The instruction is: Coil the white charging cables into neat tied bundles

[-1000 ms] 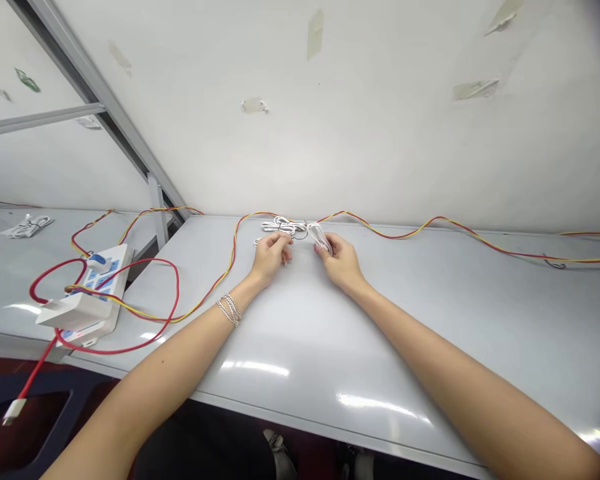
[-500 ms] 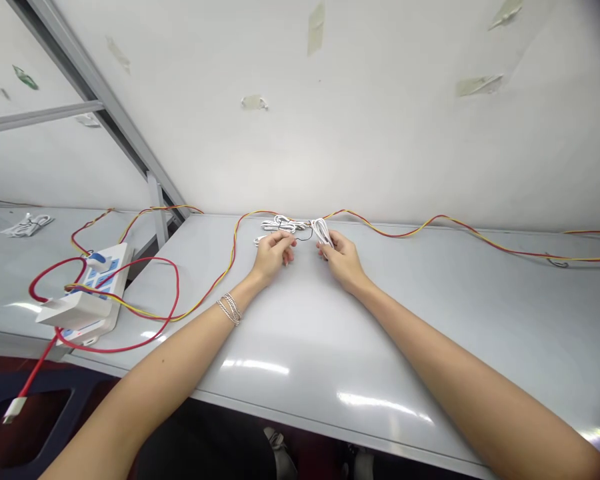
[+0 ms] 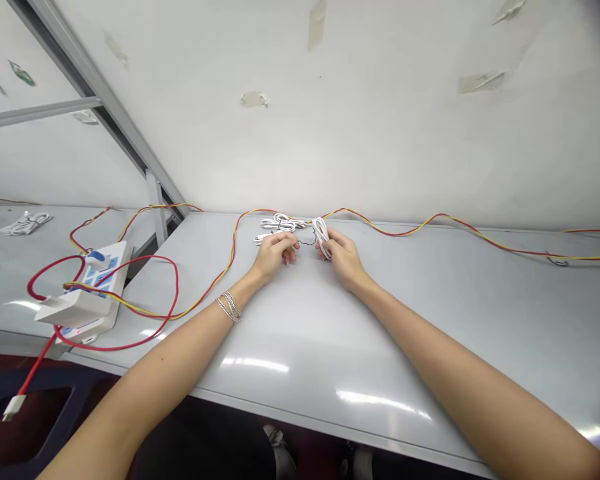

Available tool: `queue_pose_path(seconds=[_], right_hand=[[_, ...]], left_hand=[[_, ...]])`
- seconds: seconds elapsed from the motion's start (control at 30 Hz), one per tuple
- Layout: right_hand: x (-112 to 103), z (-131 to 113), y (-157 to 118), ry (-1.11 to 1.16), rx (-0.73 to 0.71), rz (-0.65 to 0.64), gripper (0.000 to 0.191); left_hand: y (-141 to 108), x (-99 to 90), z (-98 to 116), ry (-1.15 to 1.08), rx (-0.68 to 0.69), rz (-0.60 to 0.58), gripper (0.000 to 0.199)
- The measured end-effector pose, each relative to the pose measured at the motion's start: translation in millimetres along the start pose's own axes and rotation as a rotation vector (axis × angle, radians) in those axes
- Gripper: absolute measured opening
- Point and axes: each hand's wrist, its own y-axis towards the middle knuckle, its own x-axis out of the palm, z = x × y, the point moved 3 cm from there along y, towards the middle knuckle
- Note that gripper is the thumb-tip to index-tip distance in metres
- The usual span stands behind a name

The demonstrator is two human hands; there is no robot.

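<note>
The coiled cables (image 3: 321,238) are white, the thin tie (image 3: 307,243) black. Red and yellow wires (image 3: 425,225) twist together. The power strip (image 3: 119,257) is white with blue sockets (image 3: 111,262); the surface (image 3: 300,320) is grey, the wall (image 3: 380,133) off-white.

White coil (image 3: 319,230): cable looping into narrow oval, being pinched in right hand (image 3: 345,261), upper loop sticking out beyond fingertips, leaning slightly left. Black tie (image 3: 307,243): thin, bending, spanning gap between both grips, one end running into pinch of left hand (image 3: 275,259), other reaching coil's left side; wrap around coil too small to tell. White bundles (image 3: 283,222): lying flat just beyond left grip, dark ties crossing them.
</note>
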Motion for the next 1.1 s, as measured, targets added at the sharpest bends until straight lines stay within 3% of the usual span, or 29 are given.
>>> queue_pose_path(seconds=[0.57, 1.1], right_hand=[[-0.9, -4.5, -2.2, 0.027, 0.063, -0.056, 0.021], [2.5, 2.2, -0.3, -0.007, -0.016, -0.102, 0.021]], left_hand=[[3.1, -1.0, -3.8, 0.032, -0.025, -0.086, 0.02], [3.5, -2.4, -3.7, 0.005, -0.041, -0.031, 0.021]])
